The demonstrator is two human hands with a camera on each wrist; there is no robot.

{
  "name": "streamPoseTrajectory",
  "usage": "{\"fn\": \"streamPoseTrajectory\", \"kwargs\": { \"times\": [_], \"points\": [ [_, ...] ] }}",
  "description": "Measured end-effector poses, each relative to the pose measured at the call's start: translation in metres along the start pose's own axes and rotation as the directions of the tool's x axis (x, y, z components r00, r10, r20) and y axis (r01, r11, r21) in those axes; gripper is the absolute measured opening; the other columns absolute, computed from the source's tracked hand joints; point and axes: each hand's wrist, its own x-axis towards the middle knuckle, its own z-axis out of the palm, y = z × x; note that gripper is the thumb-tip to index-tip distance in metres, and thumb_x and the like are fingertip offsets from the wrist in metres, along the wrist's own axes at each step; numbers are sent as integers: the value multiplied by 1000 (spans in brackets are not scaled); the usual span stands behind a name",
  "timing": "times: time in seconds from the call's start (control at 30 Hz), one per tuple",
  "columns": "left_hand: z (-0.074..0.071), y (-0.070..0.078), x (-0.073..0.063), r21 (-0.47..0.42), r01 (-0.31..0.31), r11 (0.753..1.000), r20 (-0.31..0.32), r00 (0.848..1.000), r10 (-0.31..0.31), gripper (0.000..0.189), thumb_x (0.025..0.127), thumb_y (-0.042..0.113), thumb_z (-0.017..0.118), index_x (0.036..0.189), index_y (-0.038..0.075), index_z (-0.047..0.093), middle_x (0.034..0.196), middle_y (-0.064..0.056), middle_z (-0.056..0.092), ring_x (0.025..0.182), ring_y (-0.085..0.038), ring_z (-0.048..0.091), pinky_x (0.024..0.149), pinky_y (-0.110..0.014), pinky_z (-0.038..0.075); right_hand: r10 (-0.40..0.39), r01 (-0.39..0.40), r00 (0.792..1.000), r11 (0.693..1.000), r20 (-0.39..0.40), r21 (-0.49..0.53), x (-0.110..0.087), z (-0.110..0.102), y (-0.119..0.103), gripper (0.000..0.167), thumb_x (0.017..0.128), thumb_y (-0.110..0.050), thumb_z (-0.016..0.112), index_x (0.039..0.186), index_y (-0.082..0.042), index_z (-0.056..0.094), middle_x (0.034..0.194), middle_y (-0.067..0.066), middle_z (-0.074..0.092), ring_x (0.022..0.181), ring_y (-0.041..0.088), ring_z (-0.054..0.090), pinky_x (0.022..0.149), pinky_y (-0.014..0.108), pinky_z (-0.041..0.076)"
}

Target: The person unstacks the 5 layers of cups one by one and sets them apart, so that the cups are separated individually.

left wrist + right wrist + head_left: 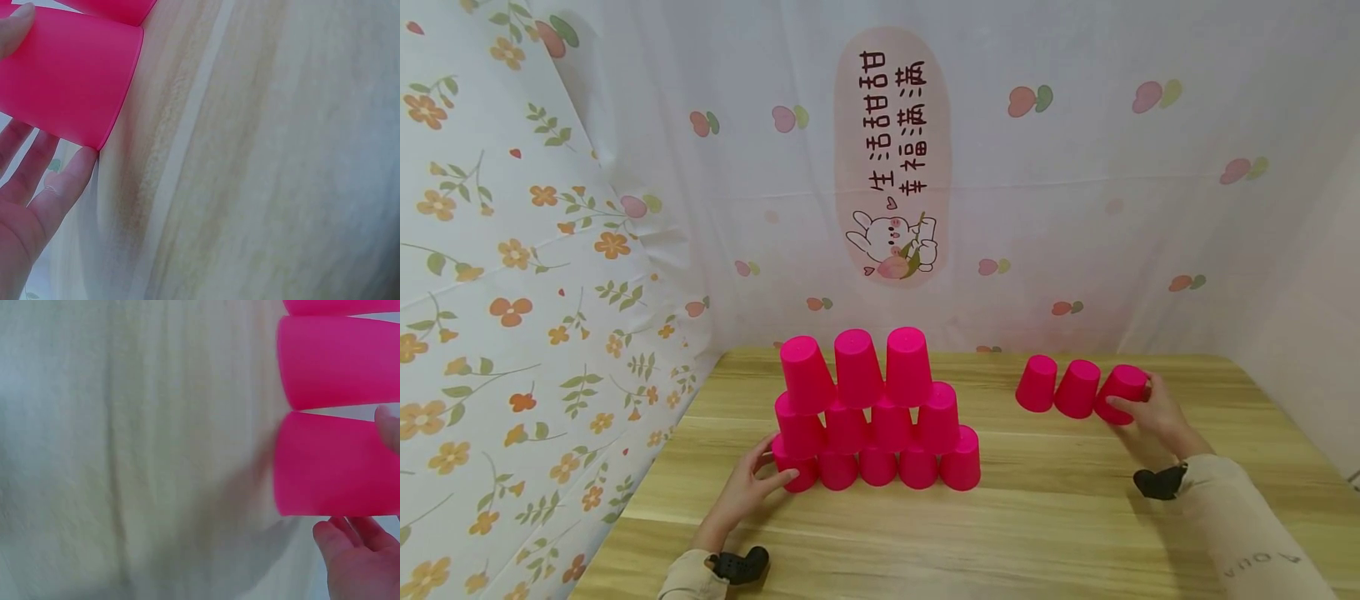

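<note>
Pink upside-down plastic cups form a stepped stack (847,429) on the table: several in the bottom row, several in the middle row, three on top. At the stack's lower left, my left hand (752,483) holds the end bottom-row cup (797,473); in the left wrist view the thumb lies on one side of this cup (69,75) and the fingers on the other. Three more cups stand in a row at the right. My right hand (1153,410) grips the rightmost one (1122,392) between thumb and fingers, beside the middle cup (344,362).
The wood-grain table (1000,533) stretches in front of the stack and between the two cup groups. White patterned curtains (1075,192) hang behind the table and on the left. A black device (741,567) sits on each wrist.
</note>
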Motion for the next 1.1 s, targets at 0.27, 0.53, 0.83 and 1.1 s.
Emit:
{"fn": "streamPoseTrajectory", "kwargs": {
  "times": [0.27,0.53,0.83,1.1],
  "points": [
    [0,0,0,0,0,1000,1,1000,0,60,74,7,70,128,3,44,116,-16,51,105,-36,50,81,-32,45,-26,25,998,999,49,30,20,-30,-25,88,85,-31,58,138,2,-4,134,38,11,121,49,19,91,58,30],
    [-1,1,-1,-6,4,1000,8,1000,-4,58,75,8,70,127,4,44,118,-16,50,106,-36,49,83,-36,46,-145,145,989,989,29,1,17,-52,-128,85,85,-24,59,139,0,-1,138,35,9,124,50,10,92,64,17],
    [-2,3,-2,-7,-5,1000,3,1000,5,58,75,8,70,126,4,45,116,-15,51,104,-37,50,80,-34,46,-224,215,962,974,158,72,15,-16,-199,80,85,-22,60,140,-6,4,140,27,15,127,43,17,98,57,18],
    [-1,1,-1,-9,-6,1000,4,1000,6,58,74,7,70,126,4,45,117,-16,50,105,-37,49,81,-36,46,-412,383,878,910,244,157,5,38,-242,72,83,-14,63,137,-4,17,137,24,27,126,38,25,100,53,19]
  ]
}}
